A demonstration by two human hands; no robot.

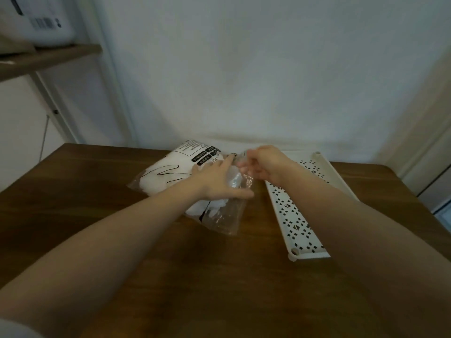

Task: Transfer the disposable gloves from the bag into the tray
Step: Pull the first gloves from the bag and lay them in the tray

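While my left hand (pixel 217 184) lies flat with straight fingers on the clear plastic bag with black printing (pixel 170 174), pressing it down on the dark brown wooden worktop (pixel 97 215), my right hand (pixel 262 164) is curled and pinches the transparent edge of the bag at its open end. The white disposable gloves (pixel 158 181) are inside the bag as a soft white mass; some of them show near the opening under my left palm. The cream plastic tray with small diamond-shaped holes (pixel 292 223) lies on the worktop just beside the bag, on its right side, and my right forearm passes over it. I see no glove in the tray. At the far left, a wooden shelf (pixel 48 57) carries a white box (pixel 44 23).
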